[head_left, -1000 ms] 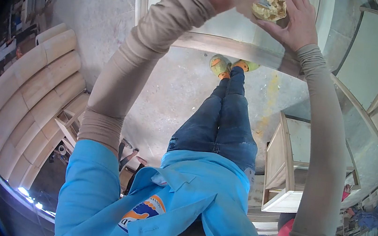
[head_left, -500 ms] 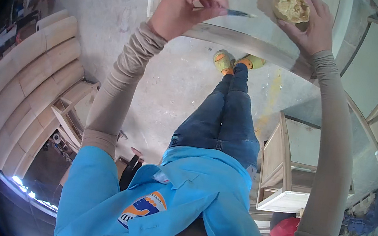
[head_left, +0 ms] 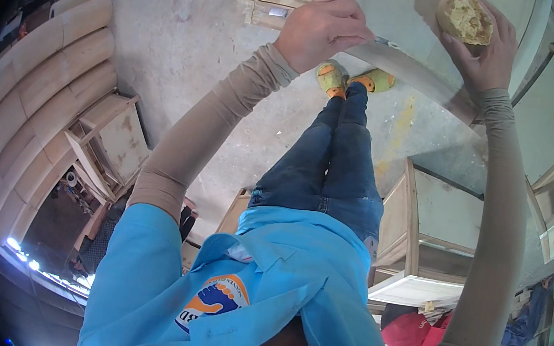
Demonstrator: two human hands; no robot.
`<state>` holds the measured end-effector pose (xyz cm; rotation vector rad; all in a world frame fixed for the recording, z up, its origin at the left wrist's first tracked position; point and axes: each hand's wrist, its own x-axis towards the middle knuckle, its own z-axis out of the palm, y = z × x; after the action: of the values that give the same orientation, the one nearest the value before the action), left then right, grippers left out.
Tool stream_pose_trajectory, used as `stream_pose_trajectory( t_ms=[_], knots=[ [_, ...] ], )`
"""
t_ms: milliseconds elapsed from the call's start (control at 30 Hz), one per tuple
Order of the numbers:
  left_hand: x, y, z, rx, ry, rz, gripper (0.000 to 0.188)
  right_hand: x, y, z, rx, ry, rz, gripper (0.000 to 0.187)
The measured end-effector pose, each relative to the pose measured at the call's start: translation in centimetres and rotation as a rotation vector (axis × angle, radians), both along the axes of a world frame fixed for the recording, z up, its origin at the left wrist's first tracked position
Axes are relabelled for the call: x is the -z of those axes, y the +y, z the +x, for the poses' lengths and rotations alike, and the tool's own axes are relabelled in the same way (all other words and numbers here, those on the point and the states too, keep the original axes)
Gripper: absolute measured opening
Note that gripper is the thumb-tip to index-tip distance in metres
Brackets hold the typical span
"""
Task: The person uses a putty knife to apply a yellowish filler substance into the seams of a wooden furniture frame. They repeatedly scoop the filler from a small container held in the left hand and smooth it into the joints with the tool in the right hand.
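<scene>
Left hand (head_left: 323, 32) at twelve o'clock: fingers closed in a pinch on a thin-bladed tool (head_left: 384, 42), its tip pointing towards three, near the wooden edge strip (head_left: 434, 75) of a pale panel (head_left: 380, 6). Right hand (head_left: 490, 59) between one and two, thumb and fingers curled around a pale yellow, rough-faced lump (head_left: 465, 20), which sits in the grasp above the panel. For good work here, we would judge it best to hold the blade short and low, draw it along the strip with light, even pressure, and carry the lump close without letting it brush the board. A looser curl of the right hand should spare the lump's ragged rim. Hard to make out: most of the tool lies hidden inside our left fingers, so we cannot tell its handle or whether the tip touches wood. The lump's underside is covered by the palm; putty or crumpled wrapping, we cannot say. The panel's far side is cut off at twelve. A small shiny piece (head_left: 278, 12) just before twelve is too small to identify.
</scene>
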<state>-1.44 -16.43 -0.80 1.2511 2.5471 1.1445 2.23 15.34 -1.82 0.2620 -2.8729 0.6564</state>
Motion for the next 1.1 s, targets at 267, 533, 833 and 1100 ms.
stream_pose_trajectory(
  t_ms=[267,533,833,1100],
  knots=[
    [0.6,0.4,-0.1,0.08,0.118,-0.085,0.012,-2.1,-1.1,0.2,0.075,-0.187,-0.103,0.074],
    [0.0,0.8,-1.0,0.076,0.007,-0.133,0.009,-2.2,-1.2,0.2,0.083,-0.179,-0.114,0.073],
    [-1.7,-0.1,-2.2,0.113,-0.114,-0.075,0.007,-1.7,-1.1,0.3,0.083,-0.157,-0.142,0.074],
    [-1.8,-0.9,-1.9,0.099,-0.066,-0.109,0.01,-0.5,-0.2,0.0,0.022,-0.063,-0.021,0.069]
  ],
)
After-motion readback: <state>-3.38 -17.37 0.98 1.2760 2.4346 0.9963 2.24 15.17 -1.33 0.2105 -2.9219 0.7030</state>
